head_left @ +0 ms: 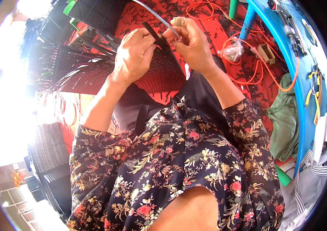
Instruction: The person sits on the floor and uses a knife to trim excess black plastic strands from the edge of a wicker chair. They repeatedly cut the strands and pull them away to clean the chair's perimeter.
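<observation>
Strip (152, 32) sticking up-left from basket (159, 73) rim, slanting. Left hand (134, 54) pinching strip low down. Right hand (192, 42) pinching thin grey rod (159, 18) just right of strip, fingers closed.

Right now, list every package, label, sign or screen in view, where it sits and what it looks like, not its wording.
Clear plastic bag: crumpled, shiny, on the red floor right of the right hand.
Small cardboard box: tan, open, beside that bag among orange cord.
Green sack: limp, crumpled, against the blue table edge.
No labels, signs or screens to be made out.
</observation>
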{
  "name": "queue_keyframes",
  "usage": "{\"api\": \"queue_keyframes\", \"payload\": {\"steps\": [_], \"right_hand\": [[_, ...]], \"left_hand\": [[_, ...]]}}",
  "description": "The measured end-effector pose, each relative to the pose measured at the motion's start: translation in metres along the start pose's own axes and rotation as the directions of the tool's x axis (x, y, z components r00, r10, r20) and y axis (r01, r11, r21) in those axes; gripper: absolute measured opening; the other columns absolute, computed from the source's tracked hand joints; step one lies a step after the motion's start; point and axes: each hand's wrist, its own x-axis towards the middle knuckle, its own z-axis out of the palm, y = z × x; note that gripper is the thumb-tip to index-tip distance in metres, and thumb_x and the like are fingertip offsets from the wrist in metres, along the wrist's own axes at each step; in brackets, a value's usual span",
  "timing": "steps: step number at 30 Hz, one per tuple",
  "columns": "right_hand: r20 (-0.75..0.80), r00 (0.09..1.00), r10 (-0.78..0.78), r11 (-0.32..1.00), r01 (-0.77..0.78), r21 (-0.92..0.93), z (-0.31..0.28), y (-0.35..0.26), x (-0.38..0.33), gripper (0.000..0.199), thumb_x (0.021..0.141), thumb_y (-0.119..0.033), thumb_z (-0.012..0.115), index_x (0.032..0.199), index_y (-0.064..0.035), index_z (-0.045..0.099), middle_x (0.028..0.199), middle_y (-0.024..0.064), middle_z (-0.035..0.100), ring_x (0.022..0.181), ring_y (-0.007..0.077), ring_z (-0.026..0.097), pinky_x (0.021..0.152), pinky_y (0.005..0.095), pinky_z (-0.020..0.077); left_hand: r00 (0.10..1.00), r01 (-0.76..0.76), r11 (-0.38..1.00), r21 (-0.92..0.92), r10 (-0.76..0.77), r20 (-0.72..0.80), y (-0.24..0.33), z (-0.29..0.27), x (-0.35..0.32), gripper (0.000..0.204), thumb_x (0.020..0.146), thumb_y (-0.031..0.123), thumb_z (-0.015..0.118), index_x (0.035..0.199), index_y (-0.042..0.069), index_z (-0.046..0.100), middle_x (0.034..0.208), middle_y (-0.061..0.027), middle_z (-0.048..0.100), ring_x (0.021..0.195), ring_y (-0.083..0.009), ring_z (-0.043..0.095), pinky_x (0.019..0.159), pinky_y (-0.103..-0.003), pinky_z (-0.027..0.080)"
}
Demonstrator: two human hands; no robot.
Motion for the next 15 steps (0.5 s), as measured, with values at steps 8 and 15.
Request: {"api": "queue_keyframes", "payload": {"steps": [8, 15], "right_hand": [[-0.029, 0.999, -0.020, 1.000, 0.020, -0.009, 0.002, 0.002, 0.003, 0.036, 0.076, 0.009, 0.054, 0.110, 0.0009, 0.044, 0.090, 0.0099, 0.063, 0.086, 0.0129, 0.062, 0.076, 0.0256, 0.0488], [-0.034, 0.994, 0.101, 0.976, -0.092, 0.195, 0.004, -0.003, 0.002, 0.035, 0.076, 0.009, 0.053, 0.109, 0.0007, 0.045, 0.090, 0.0104, 0.063, 0.083, 0.0152, 0.061, 0.075, 0.0264, 0.0492]], "left_hand": [[0.987, 0.111, 0.993, -0.033, -0.106, 0.125, 0.000, -0.009, 0.006, 0.026, 0.071, -0.005, 0.058, 0.096, 0.000, 0.061, 0.094, -0.0111, 0.061, 0.088, -0.0238, 0.059, 0.078, -0.031, 0.047], [0.960, 0.268, 0.934, -0.238, -0.237, 0.152, 0.009, -0.012, 0.017, 0.025, 0.067, -0.006, 0.056, 0.092, 0.000, 0.057, 0.102, -0.0085, 0.061, 0.094, -0.0189, 0.058, 0.086, -0.029, 0.043]]}}
